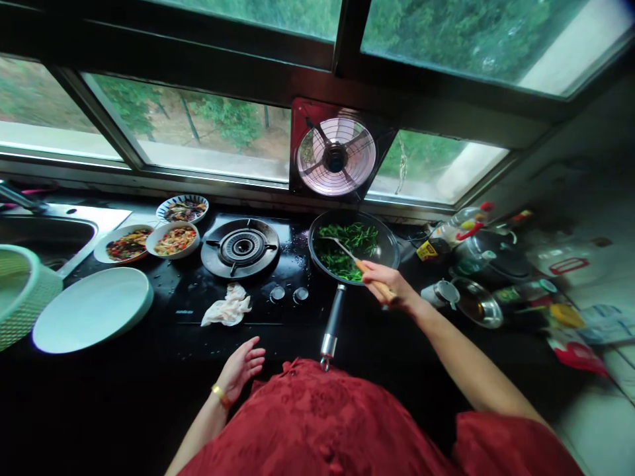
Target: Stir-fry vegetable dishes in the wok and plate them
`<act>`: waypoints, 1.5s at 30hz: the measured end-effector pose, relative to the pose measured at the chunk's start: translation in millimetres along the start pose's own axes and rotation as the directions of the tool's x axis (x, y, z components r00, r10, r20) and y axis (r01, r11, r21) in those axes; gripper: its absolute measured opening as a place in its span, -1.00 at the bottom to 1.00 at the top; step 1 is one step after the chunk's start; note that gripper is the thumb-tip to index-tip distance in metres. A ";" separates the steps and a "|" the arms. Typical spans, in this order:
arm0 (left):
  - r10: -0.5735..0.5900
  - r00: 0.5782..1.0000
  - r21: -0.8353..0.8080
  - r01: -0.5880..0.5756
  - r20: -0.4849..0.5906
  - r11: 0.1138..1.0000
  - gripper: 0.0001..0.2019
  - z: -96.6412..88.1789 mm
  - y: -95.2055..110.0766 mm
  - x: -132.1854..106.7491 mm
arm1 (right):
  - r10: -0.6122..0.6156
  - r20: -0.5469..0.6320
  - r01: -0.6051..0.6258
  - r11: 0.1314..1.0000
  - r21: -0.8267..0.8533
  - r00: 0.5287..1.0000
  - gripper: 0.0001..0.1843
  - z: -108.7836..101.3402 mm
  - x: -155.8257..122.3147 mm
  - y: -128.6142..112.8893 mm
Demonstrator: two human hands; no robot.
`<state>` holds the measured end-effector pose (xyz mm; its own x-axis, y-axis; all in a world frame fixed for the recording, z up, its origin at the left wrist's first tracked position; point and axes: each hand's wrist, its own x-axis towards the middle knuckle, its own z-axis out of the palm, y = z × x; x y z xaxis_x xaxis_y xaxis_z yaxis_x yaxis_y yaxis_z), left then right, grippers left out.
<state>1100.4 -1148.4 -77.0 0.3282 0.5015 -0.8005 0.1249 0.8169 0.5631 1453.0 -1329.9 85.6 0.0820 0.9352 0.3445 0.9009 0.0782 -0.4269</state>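
Observation:
My right hand (389, 281) is closed around the wooden handle of a spatula (347, 251), whose metal blade rests in green vegetables (347, 248) inside a black frying pan (352, 246) on the right burner. The pan's long handle (331, 324) points toward me. My left hand (243, 365) hangs near the counter's front edge with relaxed, slightly curled fingers and holds nothing; a gold bracelet sits on its wrist. It is below a crumpled white cloth (228, 307).
An unlit left burner (241, 247) sits mid-stove. Three dishes of cooked food (173, 239) stand at the back left, a large white plate (92, 309) and a green basket (20, 291) by the sink (44, 235). Bottles, a pot and a metal bowl (479, 304) crowd the right. A fan (336, 157) sits in the window.

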 end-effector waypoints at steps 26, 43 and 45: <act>0.027 1.000 0.009 -0.027 0.015 1.000 -0.62 3.6 -2.1 -0.1 | 0.075 -0.012 -0.075 0.997 -0.014 0.997 -0.88 -16.7 -14.1 35.7; 0.030 0.999 -0.057 -0.031 -0.019 0.998 -0.61 -5.2 -29.6 -1.6 | 0.434 -0.425 -0.471 0.882 0.021 0.794 -0.83 -82.0 -15.6 42.7; 0.017 1.000 -0.068 -0.018 -0.018 0.997 -0.60 -4.6 -34.2 -2.9 | 0.572 -0.498 -0.545 0.810 0.217 0.652 -0.82 -80.4 -6.9 75.4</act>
<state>1090.9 -1176.5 -94.8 0.3136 0.5202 -0.7944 0.0546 0.8253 0.5620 1554.6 -1358.3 118.3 0.7808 0.4827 0.3966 0.5926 -0.3713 -0.7148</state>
